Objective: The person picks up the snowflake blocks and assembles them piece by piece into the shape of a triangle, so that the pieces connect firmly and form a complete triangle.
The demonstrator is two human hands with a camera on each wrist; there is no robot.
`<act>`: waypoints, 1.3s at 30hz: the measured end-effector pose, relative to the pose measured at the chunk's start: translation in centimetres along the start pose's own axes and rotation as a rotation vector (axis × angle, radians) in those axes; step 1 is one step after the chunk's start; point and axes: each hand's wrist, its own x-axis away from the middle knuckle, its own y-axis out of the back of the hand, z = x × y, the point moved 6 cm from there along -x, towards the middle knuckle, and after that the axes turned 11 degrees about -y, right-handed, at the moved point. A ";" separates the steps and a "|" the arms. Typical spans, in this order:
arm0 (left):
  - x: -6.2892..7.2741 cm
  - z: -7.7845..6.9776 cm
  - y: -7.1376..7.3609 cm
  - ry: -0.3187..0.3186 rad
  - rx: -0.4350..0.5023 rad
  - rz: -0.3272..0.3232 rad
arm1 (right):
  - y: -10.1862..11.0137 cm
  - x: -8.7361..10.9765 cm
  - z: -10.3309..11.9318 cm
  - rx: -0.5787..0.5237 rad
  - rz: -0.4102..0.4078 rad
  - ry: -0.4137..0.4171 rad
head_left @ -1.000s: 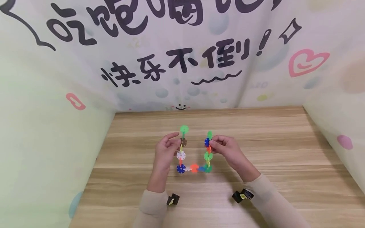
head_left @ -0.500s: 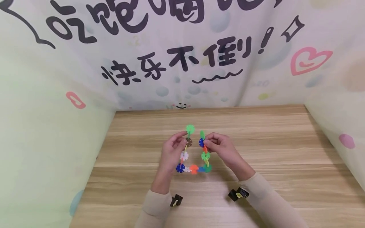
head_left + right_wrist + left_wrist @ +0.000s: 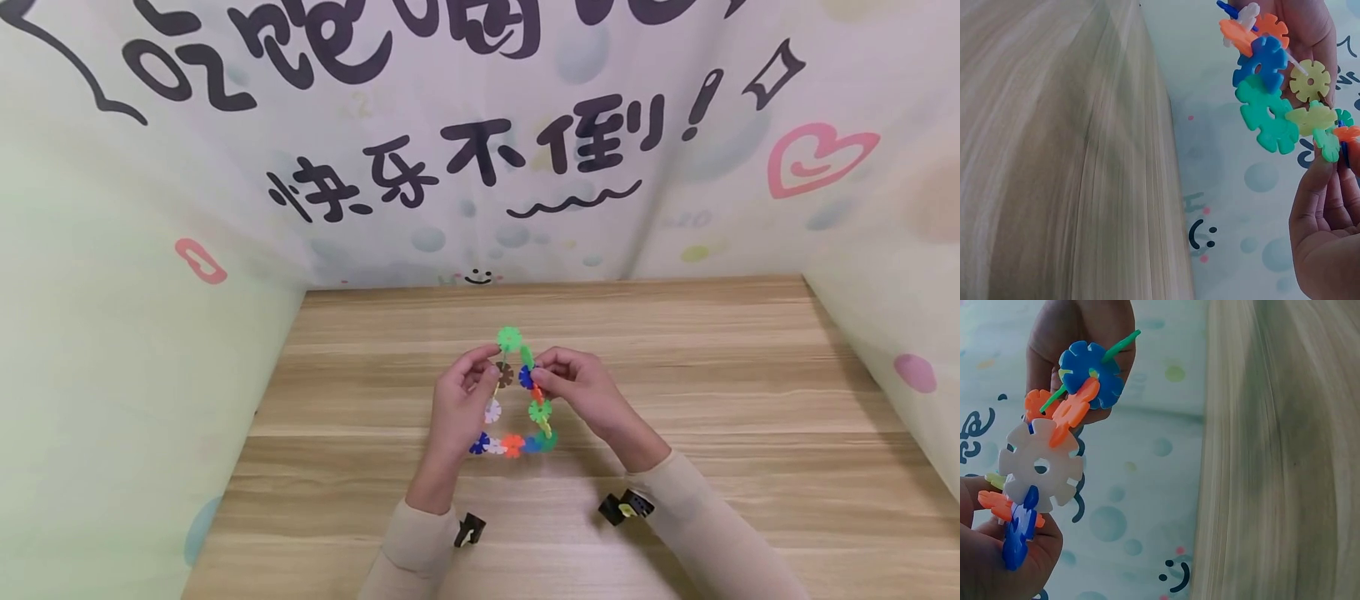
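A chain of notched plastic snowflake discs (image 3: 513, 447) hangs between both hands in the head view, bent into a narrow loop with its far ends close together. My left hand (image 3: 459, 408) pinches its left side by a brown disc (image 3: 506, 375); a light green disc (image 3: 509, 338) tops that side. On the other side my right hand (image 3: 585, 390) pinches near a dark blue disc (image 3: 526, 377), below an edge-on green disc (image 3: 527, 357). The left wrist view shows a white disc (image 3: 1019, 456) close up. A teal disc (image 3: 1257, 115) is nearest in the right wrist view.
Beneath the hands spreads a wood-grain table (image 3: 337, 467). A printed cloth wall (image 3: 405, 250) with black lettering stands along its back edge, and pale walls flank both sides. Small black devices sit at the left wrist (image 3: 470, 529) and right wrist (image 3: 626, 507).
My left hand has moved to the right and my right hand slightly left. The chain's two upper ends have drawn together, turning its wide U into a narrow, almost closed loop.
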 end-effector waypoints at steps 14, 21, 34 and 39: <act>0.0 -0.2 -0.1 -0.006 -0.016 -0.006 | 0.0 -0.2 -0.2 0.032 -0.002 -0.024; -0.1 -1.1 -0.3 -0.013 -0.013 0.000 | -0.2 -0.1 -0.2 0.031 0.004 -0.041; 0.0 -3.3 -0.7 -0.016 -0.022 0.013 | -0.3 -0.2 -0.3 0.042 0.015 -0.036; 0.1 -3.2 -0.8 -0.018 -0.023 0.010 | -0.3 -0.2 -0.2 0.044 0.003 -0.034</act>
